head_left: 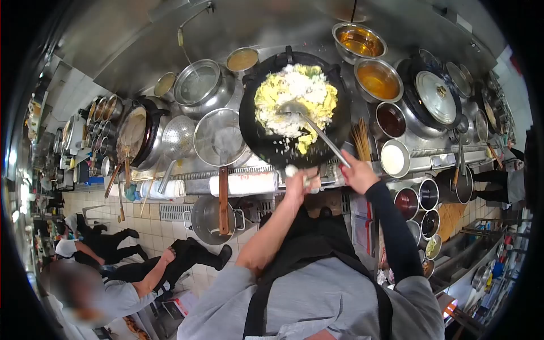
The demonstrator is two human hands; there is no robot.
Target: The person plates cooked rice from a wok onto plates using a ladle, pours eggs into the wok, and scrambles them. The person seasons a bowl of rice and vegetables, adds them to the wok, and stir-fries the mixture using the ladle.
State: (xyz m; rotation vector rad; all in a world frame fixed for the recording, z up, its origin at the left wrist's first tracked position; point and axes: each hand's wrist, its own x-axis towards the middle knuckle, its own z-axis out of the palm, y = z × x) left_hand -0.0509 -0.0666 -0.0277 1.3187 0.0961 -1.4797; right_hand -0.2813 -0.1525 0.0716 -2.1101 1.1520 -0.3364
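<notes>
A large black wok (249,122) sits on the range in front of me. Fried rice with yellow egg (297,102) fills its middle, and loose grains lie toward the near side. My left hand (298,185) is closed at the wok's near edge, with something pale, perhaps a cloth, at its fingers. My right hand (360,174) wraps round the handle of a metal ladle (320,133). The ladle's bowl rests in the rice, its shaft slanting down toward me on the right.
Right of the wok stand metal bowls of amber liquid (378,80), a dark sauce pot (391,120), a white-filled pot (395,158) and a bamboo brush (361,139). On the left are a mesh strainer (221,136) and a perforated skimmer (178,139). Another person (130,283) is at lower left.
</notes>
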